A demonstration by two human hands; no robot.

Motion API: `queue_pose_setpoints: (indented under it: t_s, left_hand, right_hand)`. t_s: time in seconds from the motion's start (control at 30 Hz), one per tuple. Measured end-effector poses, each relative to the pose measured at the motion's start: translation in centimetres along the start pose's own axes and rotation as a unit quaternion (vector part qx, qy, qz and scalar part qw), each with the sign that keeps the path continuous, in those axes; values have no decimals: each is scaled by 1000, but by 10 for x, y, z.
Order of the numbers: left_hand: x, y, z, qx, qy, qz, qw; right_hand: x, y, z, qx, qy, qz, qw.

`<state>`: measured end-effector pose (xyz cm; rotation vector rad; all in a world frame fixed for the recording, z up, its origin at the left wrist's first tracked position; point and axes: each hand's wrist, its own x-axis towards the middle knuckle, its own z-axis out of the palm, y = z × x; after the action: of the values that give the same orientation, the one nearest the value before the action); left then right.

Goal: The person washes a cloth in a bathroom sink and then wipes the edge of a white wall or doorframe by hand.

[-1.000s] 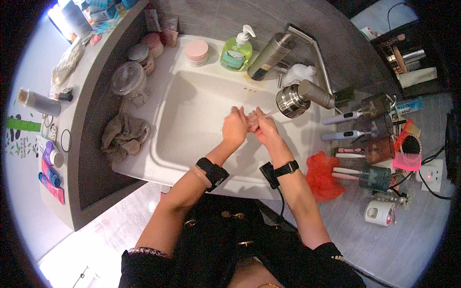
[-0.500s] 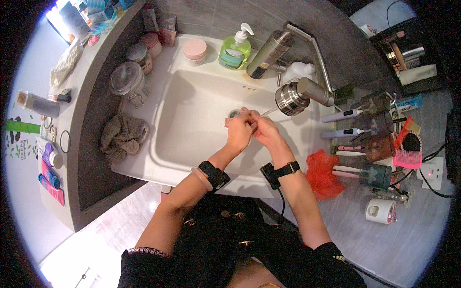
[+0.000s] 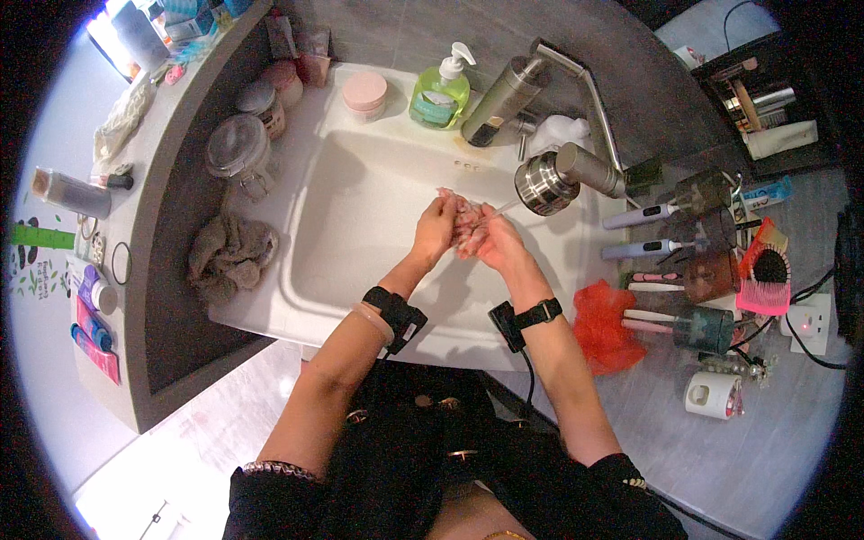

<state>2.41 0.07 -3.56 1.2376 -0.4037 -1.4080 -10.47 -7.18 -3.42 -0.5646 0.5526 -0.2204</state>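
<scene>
Faucet head (image 3: 547,184), above the right side of the white sink (image 3: 349,256), with a thin water stream (image 3: 510,211) directed toward the hands. The left hand (image 3: 437,230) and right hand (image 3: 500,242) are joined, fingers loosely bent; whether anything is grasped between them cannot be told. Rinsing appears to be in hand; the next move would call for palms turned toward the flow.

Decal (image 3: 43,237), green strip and leaf shapes, pale surface at far left: dark lettering, set sideways. Soap bottle (image 3: 440,94), clear green, white pump: teal label (image 3: 436,110), print too small to read. Tube (image 3: 768,193), blue and white, far right of the sink (image 3: 360,225): pale lettering, blurred.
</scene>
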Motion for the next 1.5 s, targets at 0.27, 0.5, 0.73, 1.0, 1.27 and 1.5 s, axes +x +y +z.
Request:
queue_pose_setpoints:
  t_s: [0.27,0.5,0.73,1.0,1.27,1.5]
  left_hand:
    - [-25,11,30,334,75,194,919]
    - [-23,16,31,406,127,174,888]
    - [-17,16,38,484,128,147,853]
    - [23,-8,35,451,108,129,877]
    - [34,-7,43,557,-50,194,806]
    - [45,4,35,517,-33,158,840]
  right_hand:
    - [10,15,24,36,250,-92,963]
    - [15,16,37,81,246,-50,964]
    - [16,18,28,60,313,-87,944]
    - [0,-5,38,-124,351,-41,927]
    - [-2,-6,23,-59,422,-91,900]
    - [-5,-1,-30,-21,354,-86,931]
